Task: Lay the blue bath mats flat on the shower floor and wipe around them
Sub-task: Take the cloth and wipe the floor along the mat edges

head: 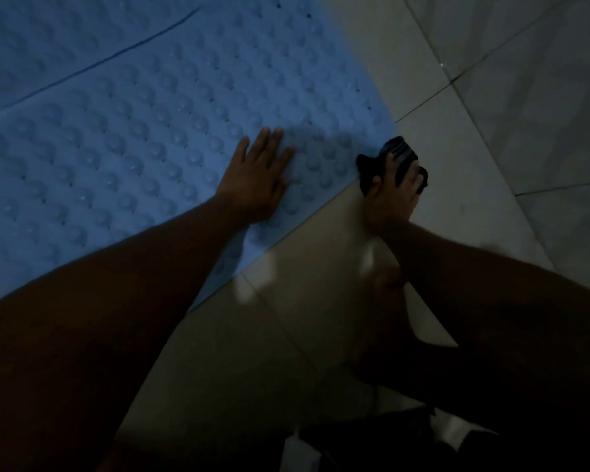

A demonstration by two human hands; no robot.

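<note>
The near mat [143,137] is lying flat on the tiled floor [321,267], filling the left and far part of the view, and a second mat [48,35] is lying at the far left, the two meeting along a dark line. The left hand [256,178] is pressing palm-down on the near mat close to its right corner, fingers straight and close together. Just right of that corner, on the floor, the right hand [394,195] is gripping a dark cloth [397,158], its fingers curled over it. The cloth is touching the mat's right edge. Pale wall tiles [525,97] are rising at the far right.
</note>
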